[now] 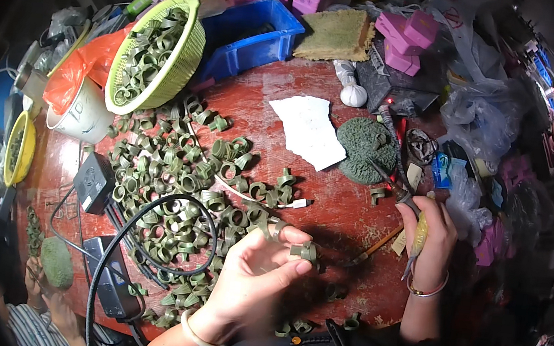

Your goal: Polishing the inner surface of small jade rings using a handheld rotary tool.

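Observation:
Between the thumb and fingers of my left hand (pixel 258 267) is a small olive-green ring (pixel 305 251). A second green ring (pixel 275 229) sits at the fingers of the same hand. My right hand (pixel 431 237) is closed around a slim tool with a yellow handle (pixel 420 233). Its dark metal front reaches up and left toward a dark green, rough round lump (pixel 361 145); whether it touches cannot be made out. Left of my hands spreads a large heap of similar green rings (pixel 183 175). A brush with an orange handle (pixel 379 244) lies between my hands.
A green basket of rings (pixel 191 59) leans against a white bucket (pixel 83 115). Behind stands a blue bin (pixel 252 38). White paper (pixel 306 132) lies mid-table. A black cable (pixel 214 234) loops over the heap. At lower left, another person's hands (pixel 35 282) are near a green lump.

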`<state>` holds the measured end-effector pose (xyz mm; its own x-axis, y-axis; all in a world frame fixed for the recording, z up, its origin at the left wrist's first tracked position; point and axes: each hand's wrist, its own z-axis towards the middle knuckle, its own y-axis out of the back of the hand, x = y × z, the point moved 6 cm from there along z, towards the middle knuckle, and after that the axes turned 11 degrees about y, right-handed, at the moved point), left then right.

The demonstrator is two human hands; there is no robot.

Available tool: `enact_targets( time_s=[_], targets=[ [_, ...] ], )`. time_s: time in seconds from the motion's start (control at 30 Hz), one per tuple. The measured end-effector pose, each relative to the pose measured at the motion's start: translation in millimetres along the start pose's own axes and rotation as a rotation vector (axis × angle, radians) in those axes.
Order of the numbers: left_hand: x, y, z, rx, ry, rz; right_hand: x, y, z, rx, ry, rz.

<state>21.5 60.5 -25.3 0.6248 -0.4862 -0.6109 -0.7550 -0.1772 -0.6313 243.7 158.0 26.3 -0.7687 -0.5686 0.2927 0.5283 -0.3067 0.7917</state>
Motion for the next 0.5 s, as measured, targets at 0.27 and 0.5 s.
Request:
enact_targets(
  time_s=[0.27, 0.5],
  targets=[
    [-5.5, 3.4, 2.1, -0.014, -0.183, 0.054, 32.2, 17.1, -2.5, -0.010, 0.236, 0.332],
    [-3.3, 6.4, 1.1, -0.008, -0.146, -0.012, 47.6, 7.6, -6.5, 0.057, 0.407, 0.297]
  ],
)
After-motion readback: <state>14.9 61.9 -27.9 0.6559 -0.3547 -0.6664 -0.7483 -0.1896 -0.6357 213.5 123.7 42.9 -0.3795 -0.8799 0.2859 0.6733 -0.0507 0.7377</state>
